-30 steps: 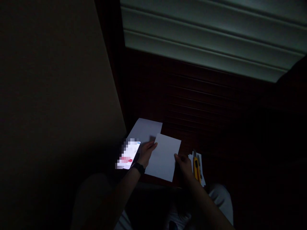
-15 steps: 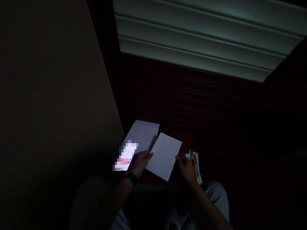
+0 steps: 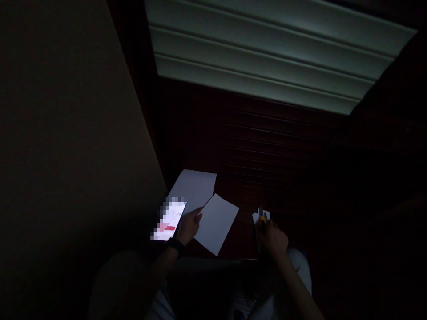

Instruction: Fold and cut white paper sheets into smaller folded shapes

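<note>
The person's left hand is closed on the left edge of a white sheet, the thumb lying over the top face; how the fingers sit underneath is hidden. The right hand curls over the handle of a yellow cutter, its blade end pointing away from the body; whether the fingers have tightened around it cannot be told in this light. The cutter is above a small stack of white papers, mostly covered by that hand. The held sheet sits askew in front of the body, one corner toward the near edge of the dark reddish surface, another toward the right hand, and a strip of surface separates it from the stack. Its far left side overlaps, in view, a second paper, which lies flat up to the plain wall on the left. A phone with a lit, partly pixelated screen is just beside the left hand, above a black wristband. Beyond the surface, dark slatted panelling runs below pale, smooth, broad horizontal slats. The paper looks matte, thin and straight-edged.
</note>
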The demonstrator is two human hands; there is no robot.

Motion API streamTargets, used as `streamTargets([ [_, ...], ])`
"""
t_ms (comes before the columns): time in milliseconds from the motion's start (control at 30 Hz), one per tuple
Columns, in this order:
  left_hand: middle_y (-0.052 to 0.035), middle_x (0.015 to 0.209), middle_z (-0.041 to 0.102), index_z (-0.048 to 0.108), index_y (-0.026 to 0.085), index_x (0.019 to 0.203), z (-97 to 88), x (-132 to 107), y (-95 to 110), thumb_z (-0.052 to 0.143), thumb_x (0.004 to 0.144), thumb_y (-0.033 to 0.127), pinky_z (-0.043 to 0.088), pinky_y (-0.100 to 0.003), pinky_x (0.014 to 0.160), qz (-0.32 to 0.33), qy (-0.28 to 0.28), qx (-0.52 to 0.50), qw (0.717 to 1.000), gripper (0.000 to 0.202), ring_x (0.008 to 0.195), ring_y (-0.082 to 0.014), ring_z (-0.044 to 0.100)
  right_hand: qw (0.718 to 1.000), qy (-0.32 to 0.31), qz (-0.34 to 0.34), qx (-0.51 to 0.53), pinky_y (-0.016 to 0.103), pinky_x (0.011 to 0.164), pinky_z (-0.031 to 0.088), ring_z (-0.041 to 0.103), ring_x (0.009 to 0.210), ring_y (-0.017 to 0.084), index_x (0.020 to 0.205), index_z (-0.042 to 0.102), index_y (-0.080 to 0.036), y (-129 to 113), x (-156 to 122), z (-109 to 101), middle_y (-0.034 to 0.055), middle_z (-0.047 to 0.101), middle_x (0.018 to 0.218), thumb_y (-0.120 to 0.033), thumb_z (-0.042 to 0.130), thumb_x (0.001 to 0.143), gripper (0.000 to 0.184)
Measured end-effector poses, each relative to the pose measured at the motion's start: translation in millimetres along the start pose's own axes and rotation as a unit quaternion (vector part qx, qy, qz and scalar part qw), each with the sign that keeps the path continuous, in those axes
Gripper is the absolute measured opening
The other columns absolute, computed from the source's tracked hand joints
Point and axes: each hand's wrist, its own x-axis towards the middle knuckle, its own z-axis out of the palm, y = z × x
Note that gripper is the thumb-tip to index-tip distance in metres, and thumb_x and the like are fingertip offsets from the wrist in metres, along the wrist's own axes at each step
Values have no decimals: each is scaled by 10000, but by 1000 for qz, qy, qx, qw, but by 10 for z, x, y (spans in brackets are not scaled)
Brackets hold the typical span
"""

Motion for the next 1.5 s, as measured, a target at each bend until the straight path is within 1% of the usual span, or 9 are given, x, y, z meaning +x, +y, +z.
streamTargets([
  [167,-53,1163,617,552,183,1199,7,-4,-76,396,858,350,421,-343,934,0,3,-10,1000,410,1082,-220,556,999,43,2,-13,331,599,425,602,781,260,974,479,-166,13,-22,51,125,546,919,-633,200,842,559],
  [333,-54,1155,621,549,190,1203,3,-21,-95,392,855,366,421,-356,933,-9,5,-13,1000,420,1076,-226,558,999,20,-17,-22,328,600,432,595,766,245,990,474,-163,-3,6,136,111,534,898,-595,227,859,515],
  [467,-54,1176,607,534,198,1219,4,-41,-102,389,856,375,414,-372,944,-5,3,-22,1000,429,1084,-233,553,999,33,-28,-25,320,603,438,586,797,248,968,487,-141,-61,32,149,121,530,895,-539,212,887,491],
  [733,-48,1153,622,561,197,1185,45,-51,-131,408,851,378,432,-359,928,10,35,-40,999,410,1057,-223,571,999,30,-5,-32,344,623,461,565,877,279,950,533,-112,-175,-14,113,177,514,966,-511,253,889,492],
  [867,-50,1148,626,578,192,1165,43,-54,-135,425,843,379,433,-348,931,10,38,-37,999,402,1056,-220,575,999,19,1,-35,343,614,463,565,870,278,945,538,-109,-209,-12,107,183,510,978,-494,273,888,471],
  [1167,-40,1143,629,568,201,1177,53,-68,-141,420,845,372,435,-340,930,9,45,-32,998,401,1058,-214,574,999,33,-13,-41,339,641,443,579,839,266,927,524,-114,-206,-1,106,174,542,931,-486,272,894,451],
  [1333,-45,1159,619,562,203,1185,43,-67,-135,411,850,369,432,-347,931,14,42,-34,998,402,1063,-213,570,997,60,-17,-43,340,645,433,592,831,280,878,512,-121,-188,24,71,157,572,866,-487,268,896,440],
  [1400,-44,1160,618,566,204,1179,42,-68,-134,412,849,371,431,-349,932,16,44,-37,998,401,1064,-215,568,998,58,-7,-32,336,650,429,602,829,281,890,500,-118,-158,54,44,157,588,851,-487,280,895,430],
  [1500,-38,1133,634,573,212,1172,51,-67,-136,424,841,373,444,-351,916,13,45,-43,998,397,1041,-220,583,999,27,32,11,317,606,425,629,744,260,959,459,-114,-80,114,12,139,612,801,-498,288,892,425],
])
